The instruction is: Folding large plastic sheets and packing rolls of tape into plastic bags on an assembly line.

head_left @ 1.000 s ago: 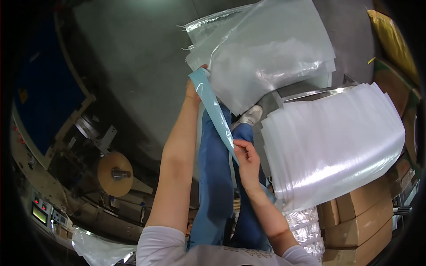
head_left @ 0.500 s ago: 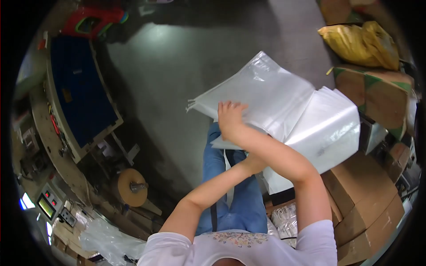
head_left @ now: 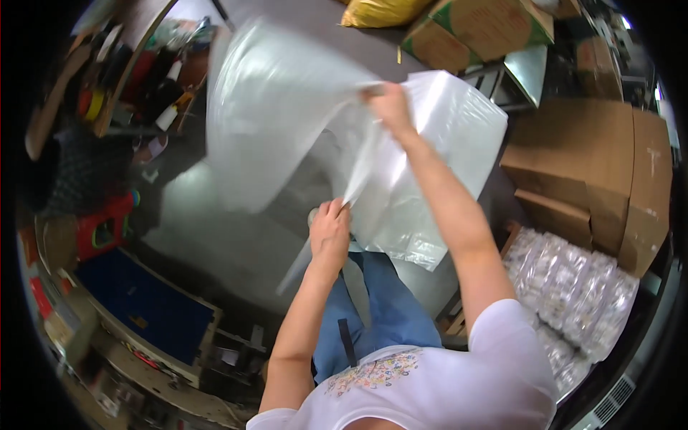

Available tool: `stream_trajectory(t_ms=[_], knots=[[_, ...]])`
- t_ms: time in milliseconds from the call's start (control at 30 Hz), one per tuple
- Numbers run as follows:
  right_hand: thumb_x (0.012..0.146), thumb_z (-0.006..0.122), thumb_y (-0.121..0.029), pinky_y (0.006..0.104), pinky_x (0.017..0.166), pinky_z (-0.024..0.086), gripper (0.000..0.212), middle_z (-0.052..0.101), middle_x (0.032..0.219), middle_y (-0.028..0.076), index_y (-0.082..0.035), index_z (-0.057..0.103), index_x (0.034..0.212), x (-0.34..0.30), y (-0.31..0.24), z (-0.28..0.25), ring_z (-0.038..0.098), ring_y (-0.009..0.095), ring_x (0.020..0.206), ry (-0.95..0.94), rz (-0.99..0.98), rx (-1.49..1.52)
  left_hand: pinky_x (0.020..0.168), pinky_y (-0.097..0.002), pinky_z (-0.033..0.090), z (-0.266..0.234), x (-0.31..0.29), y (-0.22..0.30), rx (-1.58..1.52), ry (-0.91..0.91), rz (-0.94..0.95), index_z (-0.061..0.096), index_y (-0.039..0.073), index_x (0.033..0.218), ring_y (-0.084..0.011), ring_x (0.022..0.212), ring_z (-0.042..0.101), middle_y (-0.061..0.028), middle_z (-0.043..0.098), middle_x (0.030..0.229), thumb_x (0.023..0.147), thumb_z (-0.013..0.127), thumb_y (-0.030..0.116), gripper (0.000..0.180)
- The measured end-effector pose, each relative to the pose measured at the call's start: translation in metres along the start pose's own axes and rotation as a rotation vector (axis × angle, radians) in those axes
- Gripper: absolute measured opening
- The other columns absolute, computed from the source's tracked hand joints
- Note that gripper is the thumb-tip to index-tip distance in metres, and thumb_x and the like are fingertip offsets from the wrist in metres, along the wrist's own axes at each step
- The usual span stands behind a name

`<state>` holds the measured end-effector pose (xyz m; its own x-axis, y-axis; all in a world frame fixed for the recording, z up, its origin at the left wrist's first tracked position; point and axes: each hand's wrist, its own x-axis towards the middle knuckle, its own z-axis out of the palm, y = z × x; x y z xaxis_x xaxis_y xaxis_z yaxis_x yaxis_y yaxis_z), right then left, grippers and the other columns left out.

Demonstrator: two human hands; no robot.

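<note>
The right hand [head_left: 389,111] is gripping a billowing plastic sheet [head_left: 261,107], left of the draped plastic [head_left: 451,158], left hand [head_left: 330,233] pinching it closer in — apparently turning it, next probably needing flattening.

The 2 forearms, crossed 0.5 s ago, now lie apart: the right hand [head_left: 389,107] is out at 1 o'clock, the left hand [head_left: 331,233] near centre toward 7, each gripping clear sheeting [head_left: 251,122]. Part of that sheeting now swings out between 10 and 11, blurred. The view turns: the blue panel [head_left: 143,304] shifts from 10 o'clock to 8, the yellow sack [head_left: 383,11] from 2 to 12. A co-worker [head_left: 86,168] appears between 9 and 10.
</note>
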<state>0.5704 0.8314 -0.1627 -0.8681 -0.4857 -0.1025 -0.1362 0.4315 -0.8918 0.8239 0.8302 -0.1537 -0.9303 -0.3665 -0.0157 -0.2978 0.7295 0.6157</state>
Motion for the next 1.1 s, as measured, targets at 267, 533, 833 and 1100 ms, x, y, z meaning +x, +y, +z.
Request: stream_trajectory(t_ms=[267, 533, 833, 1100], knots=[[0.081, 0.068, -0.012, 0.0337, 0.086, 0.044, 0.042, 0.058, 0.107, 0.011, 0.007, 0.051, 0.115, -0.184, 0.127, -0.219, 0.056, 0.021, 0.1, 0.678, 0.456, 0.832, 0.071, -0.0346, 0.042, 0.091, -0.003, 0.098, 0.185, -0.446, 0.382, 0.06, 0.005, 0.082, -0.026, 0.086, 0.05, -0.0076, 0.052, 0.093, 0.072, 0.055, 0.003, 0.011], [0.084, 0.064, -0.019, 0.0413, 0.09, 0.047, 0.028, 0.06, 0.107, 0.007, -0.009, 0.057, 0.109, -0.375, 0.323, -0.154, 0.056, 0.024, 0.103, 0.999, 0.945, 1.253, 0.076, -0.0355, 0.04, 0.178, -0.047, 0.08, 0.435, -0.687, 0.383, 0.065, 0.008, 0.084, -0.025, 0.095, 0.048, -0.0059, 0.052, 0.095, 0.071, 0.059, 0.009, 0.014], [0.082, 0.067, -0.026, 0.0458, 0.091, 0.045, 0.036, 0.059, 0.111, 0.008, -0.009, 0.056, 0.111, -0.406, 0.317, -0.146, 0.055, 0.026, 0.105, 0.914, 1.193, 1.033, 0.075, -0.036, 0.039, 0.196, -0.088, 0.047, 0.46, -0.665, 0.455, 0.068, 0.01, 0.082, -0.0242, 0.098, 0.046, -0.0036, 0.052, 0.1, 0.075, 0.056, 0.015, 0.014], [0.09, 0.045, -0.051, 0.0509, 0.099, 0.036, 0.055, 0.051, 0.125, 0.013, -0.006, 0.048, 0.122, -0.409, 0.333, -0.136, 0.045, 0.031, 0.119, 0.576, 1.129, 1.451, 0.105, -0.0663, 0.008, 0.191, -0.106, 0.046, 0.361, -0.745, 0.261, 0.07, 0.008, 0.075, -0.0354, 0.136, 0.018, -0.0087, 0.028, 0.144, 0.076, 0.056, 0.016, 0.016]])
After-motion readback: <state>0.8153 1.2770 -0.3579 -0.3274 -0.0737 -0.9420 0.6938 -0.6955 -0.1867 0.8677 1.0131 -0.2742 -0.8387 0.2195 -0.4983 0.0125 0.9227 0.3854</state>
